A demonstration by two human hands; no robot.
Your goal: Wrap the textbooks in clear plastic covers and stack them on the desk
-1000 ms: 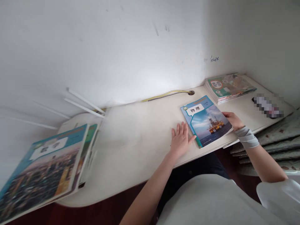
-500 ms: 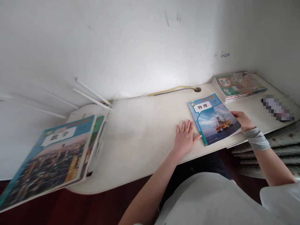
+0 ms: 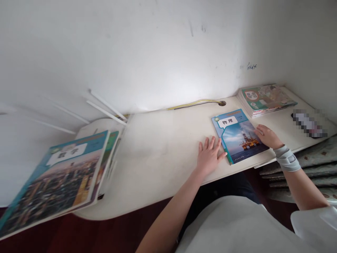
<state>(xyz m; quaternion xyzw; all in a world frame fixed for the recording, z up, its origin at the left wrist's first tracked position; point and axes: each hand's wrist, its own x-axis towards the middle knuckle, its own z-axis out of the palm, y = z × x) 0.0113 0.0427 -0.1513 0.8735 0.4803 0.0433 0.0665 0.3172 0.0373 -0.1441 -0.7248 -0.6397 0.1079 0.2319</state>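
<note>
A blue textbook [image 3: 243,135] lies closed and flat on the white desk [image 3: 158,151], an oil rig at sea pictured on its cover. My left hand [image 3: 209,156] rests flat on the desktop with its fingers spread, at the book's left edge. Against the right edge is my right hand [image 3: 268,136], a grey wrap around its wrist. Its fingertips touch or hover over the cover, slightly bent and not gripping the book. The undersides of its fingers are hidden.
A stack of books [image 3: 267,100] sits at the back right, with a blurred-out phone-like object [image 3: 309,123] in front of it. More textbooks [image 3: 58,175] with a city cover stand at the left, near white rods [image 3: 106,110]. Yellow cable [image 3: 195,103] runs along the wall.
My right hand has let go of the textbook's right edge, and its fingers now show above the cover. The book has settled flat. My left hand stays in place.
</note>
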